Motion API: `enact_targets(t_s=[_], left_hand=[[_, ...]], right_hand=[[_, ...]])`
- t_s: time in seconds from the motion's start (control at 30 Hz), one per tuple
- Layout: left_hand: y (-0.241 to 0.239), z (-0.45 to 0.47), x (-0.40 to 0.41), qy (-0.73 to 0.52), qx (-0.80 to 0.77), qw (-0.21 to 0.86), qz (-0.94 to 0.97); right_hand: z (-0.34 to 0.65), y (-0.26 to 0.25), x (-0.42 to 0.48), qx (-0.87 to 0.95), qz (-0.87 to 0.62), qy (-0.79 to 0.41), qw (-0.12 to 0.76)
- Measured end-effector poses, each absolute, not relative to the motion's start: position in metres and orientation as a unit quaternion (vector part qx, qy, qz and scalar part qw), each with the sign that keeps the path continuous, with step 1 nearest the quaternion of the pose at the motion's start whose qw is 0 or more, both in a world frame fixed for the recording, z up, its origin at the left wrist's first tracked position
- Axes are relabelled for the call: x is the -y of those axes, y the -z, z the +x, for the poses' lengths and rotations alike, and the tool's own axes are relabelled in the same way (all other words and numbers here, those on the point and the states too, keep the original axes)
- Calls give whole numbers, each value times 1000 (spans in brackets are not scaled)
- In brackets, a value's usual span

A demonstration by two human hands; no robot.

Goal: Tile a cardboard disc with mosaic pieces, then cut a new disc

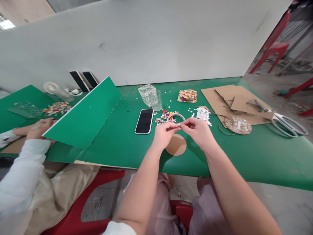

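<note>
My left hand (167,132) and my right hand (197,130) meet over the green table, thumbs and fingers of both pinched together. What lies between the fingertips is too small and hidden to make out. Just beyond them shows a pale ring (179,115), like a roll of tape; its near side is covered by my fingers, and I cannot tell if they grip it. Below my hands a round brown cardboard disc (176,145) lies flat. Red, orange and white mosaic tiles (161,118) are scattered behind my left hand, and a pile of white tiles (202,114) behind my right.
Left of my hands lies a phone (144,121), with clear plastic containers (148,94) behind it. Tiled coasters (187,95) sit farther back. Cardboard sheets (212,98), scissors (288,124) and a round bundle (238,125) lie right. A green board (85,117) separates off a co-worker's hands (39,129).
</note>
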State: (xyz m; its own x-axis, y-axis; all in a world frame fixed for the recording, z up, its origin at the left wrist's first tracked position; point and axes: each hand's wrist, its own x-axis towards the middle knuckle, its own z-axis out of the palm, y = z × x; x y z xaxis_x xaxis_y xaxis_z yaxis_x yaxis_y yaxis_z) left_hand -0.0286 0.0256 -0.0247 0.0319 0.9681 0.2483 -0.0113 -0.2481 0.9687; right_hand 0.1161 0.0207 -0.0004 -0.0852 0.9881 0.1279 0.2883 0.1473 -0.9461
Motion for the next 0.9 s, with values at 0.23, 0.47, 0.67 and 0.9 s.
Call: enact_targets(t_s=[0.23, 0.47, 0.67, 0.9], left_hand=[[22, -30, -26, -561, -419, 453, 552], [17, -27, -23, -567, -411, 483, 525], [13, -28, -22, -573, -414, 479, 520], [16, -27, -21, -563, -414, 470, 539]], right_hand=[[108, -3, -17, 620, -548, -347, 441], [115, -6, -17, 620, -510, -387, 454], [117, -5, -14, 608, -500, -396, 472], [115, -5, -15, 603, -521, -368, 478]])
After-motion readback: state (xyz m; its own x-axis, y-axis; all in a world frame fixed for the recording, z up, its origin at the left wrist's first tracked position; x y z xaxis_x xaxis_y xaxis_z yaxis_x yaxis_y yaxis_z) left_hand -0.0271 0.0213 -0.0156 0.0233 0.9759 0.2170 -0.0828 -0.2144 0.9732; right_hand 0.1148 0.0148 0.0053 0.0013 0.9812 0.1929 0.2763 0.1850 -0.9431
